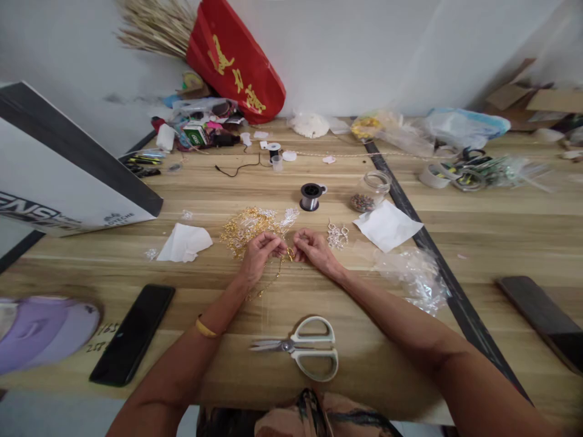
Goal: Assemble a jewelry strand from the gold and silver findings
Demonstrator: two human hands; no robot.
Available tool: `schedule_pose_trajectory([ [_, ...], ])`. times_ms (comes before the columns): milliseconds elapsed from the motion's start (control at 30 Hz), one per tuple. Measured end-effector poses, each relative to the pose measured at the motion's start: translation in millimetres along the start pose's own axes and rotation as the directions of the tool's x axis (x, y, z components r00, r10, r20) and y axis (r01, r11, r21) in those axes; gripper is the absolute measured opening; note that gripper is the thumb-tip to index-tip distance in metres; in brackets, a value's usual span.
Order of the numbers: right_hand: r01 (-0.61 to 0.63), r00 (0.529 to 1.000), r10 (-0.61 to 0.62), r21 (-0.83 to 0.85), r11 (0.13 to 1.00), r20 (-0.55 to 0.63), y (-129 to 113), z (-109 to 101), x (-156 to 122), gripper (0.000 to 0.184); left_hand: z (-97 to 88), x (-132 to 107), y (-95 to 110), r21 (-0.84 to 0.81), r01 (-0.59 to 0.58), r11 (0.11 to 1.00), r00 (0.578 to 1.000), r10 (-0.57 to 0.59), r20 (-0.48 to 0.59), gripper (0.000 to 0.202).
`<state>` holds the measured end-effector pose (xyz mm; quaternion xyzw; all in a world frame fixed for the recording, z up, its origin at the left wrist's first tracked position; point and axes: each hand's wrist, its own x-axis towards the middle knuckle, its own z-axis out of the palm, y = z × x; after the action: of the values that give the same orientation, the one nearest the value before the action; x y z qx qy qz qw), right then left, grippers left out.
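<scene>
Over the middle of the wooden table, my left hand [263, 256] is pinched on a thin gold chain [272, 284] that trails down onto the tabletop. My right hand [315, 250] faces it, thumb and fingers pressed together at a small gold ring-shaped piece [290, 254] between the fingertips. Just behind the left hand lies a pile of gold and silver jewelry pieces [246, 227]. A little heap of silver pieces [337, 235] sits right of my right hand. White-handled scissors [314, 349] lie in front, blades pointing left.
A wire spool [310, 197] and a glass jar of beads [371, 191] stand behind. Paper sheets [184, 243] and clear plastic bags [416, 279] flank the work area. Black phones [133, 334] lie left and right. A large white box [68, 170] stands at left.
</scene>
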<state>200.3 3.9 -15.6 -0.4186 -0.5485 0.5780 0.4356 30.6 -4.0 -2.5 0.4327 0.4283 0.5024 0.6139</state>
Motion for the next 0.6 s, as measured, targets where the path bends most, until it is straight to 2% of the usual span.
schedule_pose_trajectory([
  [267,0.115,0.993,-0.111,-0.106,0.988,0.044,0.3,0.8,-5.6,0.025,-1.4,2.0,-5.2,0.028,0.032,0.999,0.998,-0.034,0.055,0.023],
  [600,0.242,0.961,-0.272,-0.327,0.914,-0.05,7.7,-3.4,-2.7,0.017,-1.0,2.6,-3.4,0.011,-0.003,1.0,1.0,0.003,-0.001,0.023],
])
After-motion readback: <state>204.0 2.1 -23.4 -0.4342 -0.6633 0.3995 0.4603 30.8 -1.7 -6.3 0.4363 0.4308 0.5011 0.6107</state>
